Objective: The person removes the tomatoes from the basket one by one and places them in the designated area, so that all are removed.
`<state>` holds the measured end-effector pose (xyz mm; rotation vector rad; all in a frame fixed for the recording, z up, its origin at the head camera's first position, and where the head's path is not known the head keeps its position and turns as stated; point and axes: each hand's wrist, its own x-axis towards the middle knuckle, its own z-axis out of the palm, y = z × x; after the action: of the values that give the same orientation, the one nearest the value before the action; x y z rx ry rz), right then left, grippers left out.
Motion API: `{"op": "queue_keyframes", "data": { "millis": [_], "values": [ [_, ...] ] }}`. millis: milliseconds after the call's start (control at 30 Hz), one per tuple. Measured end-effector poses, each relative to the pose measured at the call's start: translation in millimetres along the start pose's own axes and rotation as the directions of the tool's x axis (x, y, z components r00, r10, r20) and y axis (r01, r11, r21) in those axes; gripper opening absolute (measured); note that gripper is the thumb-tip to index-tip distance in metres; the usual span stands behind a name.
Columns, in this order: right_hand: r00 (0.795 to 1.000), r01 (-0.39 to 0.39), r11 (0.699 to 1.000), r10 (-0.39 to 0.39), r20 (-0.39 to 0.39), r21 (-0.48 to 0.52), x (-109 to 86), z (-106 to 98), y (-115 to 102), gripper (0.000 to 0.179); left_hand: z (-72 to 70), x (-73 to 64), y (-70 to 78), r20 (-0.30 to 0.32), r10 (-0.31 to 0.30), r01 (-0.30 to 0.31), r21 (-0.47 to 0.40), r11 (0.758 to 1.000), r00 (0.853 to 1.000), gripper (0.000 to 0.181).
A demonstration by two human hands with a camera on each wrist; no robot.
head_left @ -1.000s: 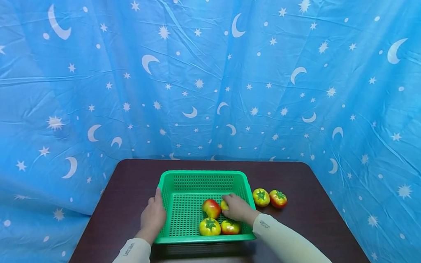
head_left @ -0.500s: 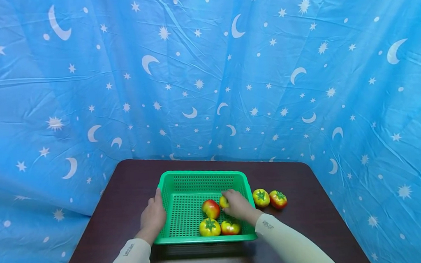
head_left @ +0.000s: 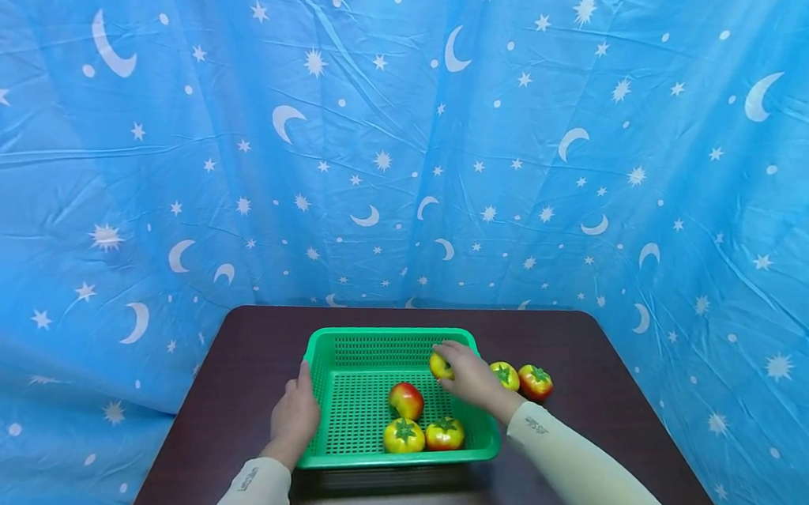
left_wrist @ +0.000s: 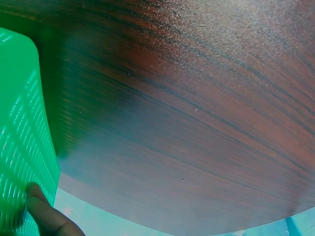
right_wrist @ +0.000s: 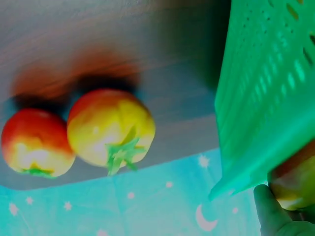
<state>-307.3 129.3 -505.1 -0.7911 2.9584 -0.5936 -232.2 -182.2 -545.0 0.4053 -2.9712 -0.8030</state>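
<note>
My left hand (head_left: 294, 413) grips the left side of a green plastic basket (head_left: 392, 460), thumb along the rim; a finger (left_wrist: 42, 206) lies against the slotted outer wall in the left wrist view. At the basket's right side, my right hand (head_left: 473, 378) holds a yellow-and-red tomato (head_left: 440, 366), raised near the rim level. Its red upper part shows at the edge of the right wrist view. Two tomatoes with green leafy tops, one mostly yellow (head_left: 403, 436) and one redder (head_left: 445, 434), rest in the near right part of the basket. Behind them lies a red-topped fruit (head_left: 406, 400).
Two more tomatoes, a yellower one (right_wrist: 111, 129) and a redder one (right_wrist: 38, 142), sit side by side on the dark wooden table (head_left: 255, 343), right of the basket. A blue curtain (head_left: 398, 166) with moons and stars hangs behind and around the table.
My right hand has lifted the tomato from the basket's inside and carried it up, away and to the right. The left hand and basket stay in place.
</note>
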Motion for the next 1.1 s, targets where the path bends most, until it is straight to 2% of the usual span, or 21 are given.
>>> {"op": "queue_keyframes", "data": {
  "millis": [233, 533, 867, 1100],
  "values": [
    [0.997, -0.041, 0.999, 0.043, -0.068, 0.019, -6.5, -14.7, 11.2, 0.062, 0.0, 0.3, 0.6, 0.003, 0.001, -0.001, -0.004, 1.000, 1.000, 0.065],
    [0.985, -0.092, 0.996, 0.092, -0.149, 0.009, -12.1, -22.7, 25.6, 0.063, 0.0, 1.5, -0.4, 0.009, -0.005, 0.005, 0.003, 1.000, 1.000, 0.068],
    [0.975, -0.114, 0.993, 0.119, -0.188, 0.035, -26.9, -29.9, 39.9, 0.064, 1.3, 0.4, 0.6, 0.014, -0.020, 0.020, 0.005, 1.000, 1.000, 0.063],
    [0.968, -0.151, 0.988, 0.156, -0.195, 0.037, -34.5, -31.8, 51.0, 0.064, 0.9, 1.2, -0.1, 0.005, -0.006, 0.006, 0.010, 1.000, 1.000, 0.062]
  ]
}}
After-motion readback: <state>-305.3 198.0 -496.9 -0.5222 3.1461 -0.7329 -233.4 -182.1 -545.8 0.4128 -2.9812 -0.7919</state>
